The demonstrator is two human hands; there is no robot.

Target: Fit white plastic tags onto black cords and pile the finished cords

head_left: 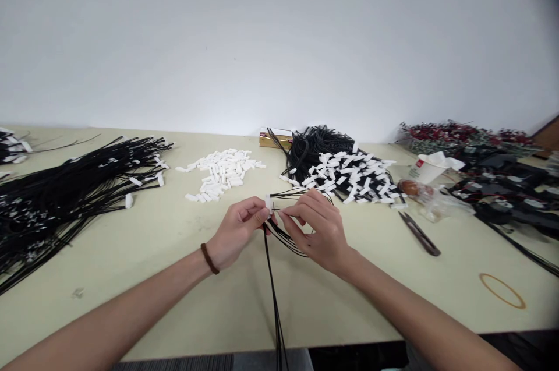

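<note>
Left hand [238, 231] and right hand [317, 228]: fingers pinched shut on white clip [268, 202] and black cords [275, 278], mid-desk [174, 266], bare surface around, front edge near.

Lighting: bright, even, diffuse, no single source evident. Shadows: faint and soft under the left hand [238, 231] and right hand [321, 231] on the pale table [174, 254]. Glare: none; the wall [279, 39] reads flat grey-white. Distortion: wide-angle bowing of the table edge; dark vignette in the upper right corner. Focus: centre sharp, the far right clutter [502, 184] softer.
</note>
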